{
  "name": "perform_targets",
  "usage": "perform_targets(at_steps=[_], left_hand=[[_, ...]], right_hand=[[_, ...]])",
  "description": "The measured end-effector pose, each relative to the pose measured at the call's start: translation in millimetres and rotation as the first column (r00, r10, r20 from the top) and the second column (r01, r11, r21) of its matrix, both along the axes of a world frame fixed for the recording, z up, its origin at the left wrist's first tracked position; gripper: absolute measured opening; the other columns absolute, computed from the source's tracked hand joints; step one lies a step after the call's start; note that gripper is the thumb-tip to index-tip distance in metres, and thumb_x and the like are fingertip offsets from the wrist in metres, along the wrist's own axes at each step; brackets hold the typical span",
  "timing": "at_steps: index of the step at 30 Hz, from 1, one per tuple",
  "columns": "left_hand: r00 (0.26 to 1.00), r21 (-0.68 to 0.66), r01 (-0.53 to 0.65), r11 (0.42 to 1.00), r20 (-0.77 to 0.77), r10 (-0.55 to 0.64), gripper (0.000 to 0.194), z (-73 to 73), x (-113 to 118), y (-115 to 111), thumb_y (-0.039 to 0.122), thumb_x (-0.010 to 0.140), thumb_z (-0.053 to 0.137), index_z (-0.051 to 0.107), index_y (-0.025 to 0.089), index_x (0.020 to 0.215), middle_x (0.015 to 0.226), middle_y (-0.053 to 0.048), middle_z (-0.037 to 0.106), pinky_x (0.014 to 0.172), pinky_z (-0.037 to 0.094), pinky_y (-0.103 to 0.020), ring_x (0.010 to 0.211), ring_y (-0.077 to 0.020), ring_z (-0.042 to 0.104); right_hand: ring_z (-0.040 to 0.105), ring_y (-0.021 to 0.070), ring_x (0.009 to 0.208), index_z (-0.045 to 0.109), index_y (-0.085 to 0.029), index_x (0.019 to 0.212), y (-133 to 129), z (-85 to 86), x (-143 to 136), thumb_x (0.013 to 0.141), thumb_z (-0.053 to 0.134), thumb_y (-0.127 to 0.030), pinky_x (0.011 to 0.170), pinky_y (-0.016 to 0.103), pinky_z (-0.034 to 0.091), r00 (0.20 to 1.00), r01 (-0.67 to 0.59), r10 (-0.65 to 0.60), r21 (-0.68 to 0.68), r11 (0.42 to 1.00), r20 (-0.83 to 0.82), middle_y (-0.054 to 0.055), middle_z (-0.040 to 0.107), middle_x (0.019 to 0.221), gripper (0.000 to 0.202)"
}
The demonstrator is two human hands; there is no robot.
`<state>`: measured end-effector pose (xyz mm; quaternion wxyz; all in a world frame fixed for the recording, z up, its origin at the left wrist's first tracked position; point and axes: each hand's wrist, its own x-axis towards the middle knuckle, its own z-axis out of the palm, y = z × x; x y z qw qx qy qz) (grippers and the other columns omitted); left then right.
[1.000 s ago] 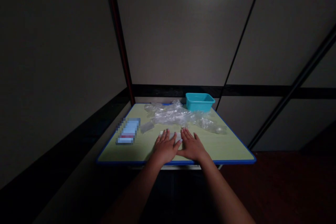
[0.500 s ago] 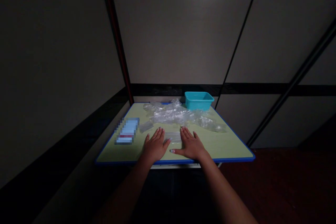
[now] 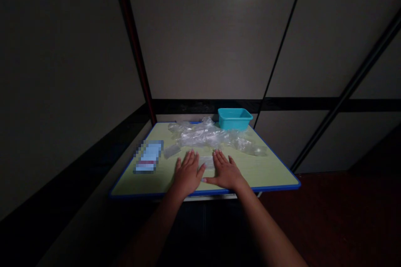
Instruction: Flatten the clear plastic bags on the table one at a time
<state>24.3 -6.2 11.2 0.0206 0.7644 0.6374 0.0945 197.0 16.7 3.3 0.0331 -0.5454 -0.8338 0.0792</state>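
Note:
Between my hands a small clear plastic bag (image 3: 206,162) lies flat on the table. My left hand (image 3: 188,175) rests palm down at its left side, fingers stretched forward and thumb out. At its right side my right hand (image 3: 228,173) is also palm down, its thumb pointing toward the left hand. Parts of the bag may be hidden beneath the fingers. Just beyond the fingertips spreads a heap of crumpled clear plastic bags (image 3: 203,137). A small folded piece of plastic (image 3: 172,151) lies ahead and to the left of my left hand.
The pale green table (image 3: 269,175) has a blue edge. On its back right corner stands a turquoise plastic basin (image 3: 234,122). A blurred-out, phone-like rectangle (image 3: 149,156) is on the left. Panelled walls (image 3: 200,37) rise behind and on the left.
My left hand has shifted slightly right, toward the right hand, over the small bag. The right hand stays nearly in place. The whole view has drifted a little.

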Motion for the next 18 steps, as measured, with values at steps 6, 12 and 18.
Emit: perform_targets(at_steps=[6,12,18], left_hand=[[0.965,-0.066,0.254,0.965,0.087,-0.248,0.07,12.5,46.6,-12.6,0.053,0.094,0.01,0.022,0.01,0.147,0.154,-0.009,0.015,0.115,0.008,-0.048,0.143,-0.0219,0.009],[0.972,-0.06,0.213,0.975,0.119,-0.204,0.073,12.6,61.4,-11.3,0.055,0.093,0.01,0.02,0.007,0.147,0.154,-0.011,0.015,0.115,0.008,-0.047,0.143,-0.0233,0.006],[0.969,-0.087,0.223,0.971,0.133,-0.21,0.075,12.7,60.6,-3.9,0.056,0.093,0.008,0.018,0.006,0.147,0.154,-0.012,0.012,0.115,0.007,-0.046,0.143,-0.0226,0.005]], right_hand=[[0.003,0.0249,0.143,0.013,-0.008,0.148,-0.5,0.2,3.2,0.083,0.04,-0.037,0.111,0.052,0.012,0.998,-0.039,0.037,0.028,0.999,0.045,0.014,0.006,0.154,0.076],[0.004,0.0249,0.143,0.014,-0.011,0.148,-0.9,1.0,4.5,0.084,0.041,-0.031,0.111,0.052,0.015,0.996,-0.058,0.055,0.046,0.997,0.065,0.013,0.008,0.155,0.073],[0.002,0.0242,0.143,0.012,-0.012,0.149,-0.8,1.2,4.6,0.082,0.042,-0.032,0.112,0.051,0.012,0.996,-0.061,0.058,0.042,0.997,0.064,0.012,0.007,0.155,0.075]])
